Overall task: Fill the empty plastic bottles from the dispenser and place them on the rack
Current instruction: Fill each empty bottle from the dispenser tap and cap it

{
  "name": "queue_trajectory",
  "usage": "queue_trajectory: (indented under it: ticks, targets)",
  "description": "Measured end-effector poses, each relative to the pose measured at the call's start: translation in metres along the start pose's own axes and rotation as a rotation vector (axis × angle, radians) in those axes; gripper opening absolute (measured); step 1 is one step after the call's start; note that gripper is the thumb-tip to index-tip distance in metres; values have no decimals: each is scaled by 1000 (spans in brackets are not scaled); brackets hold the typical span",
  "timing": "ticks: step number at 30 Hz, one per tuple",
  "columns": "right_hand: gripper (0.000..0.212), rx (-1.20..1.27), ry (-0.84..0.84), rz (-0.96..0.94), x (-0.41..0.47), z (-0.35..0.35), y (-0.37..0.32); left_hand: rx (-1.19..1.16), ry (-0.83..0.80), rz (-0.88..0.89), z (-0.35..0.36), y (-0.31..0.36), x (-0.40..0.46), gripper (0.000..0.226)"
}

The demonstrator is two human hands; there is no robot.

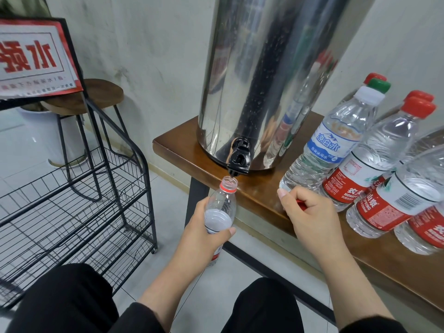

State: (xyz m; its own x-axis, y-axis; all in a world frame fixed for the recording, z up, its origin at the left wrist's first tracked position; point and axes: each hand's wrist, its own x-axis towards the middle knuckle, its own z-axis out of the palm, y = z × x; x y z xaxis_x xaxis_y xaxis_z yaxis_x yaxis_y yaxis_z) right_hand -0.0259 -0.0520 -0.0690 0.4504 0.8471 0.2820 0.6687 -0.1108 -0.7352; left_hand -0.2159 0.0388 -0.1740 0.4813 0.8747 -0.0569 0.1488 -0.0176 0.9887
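Under the dispenser tap (238,162), the left hand (204,234) grasps an uncapped bottle (219,212) around its body, mouth just below the spout, part filled. Best to keep the mouth centred under the spout, bottle upright, and watch the level. Right hand (310,212) rests on the table edge (262,200), fingers curled around a red cap (301,205). Rack (79,200) stands left, its visible shelves bare.
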Motion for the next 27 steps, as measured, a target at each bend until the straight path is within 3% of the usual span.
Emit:
queue_trajectory:
  ticks: [27]
  targets:
    - [44, -15, 9, -17, 0, 0, 3, -13, 11, 2, 1, -3, 1, 72]
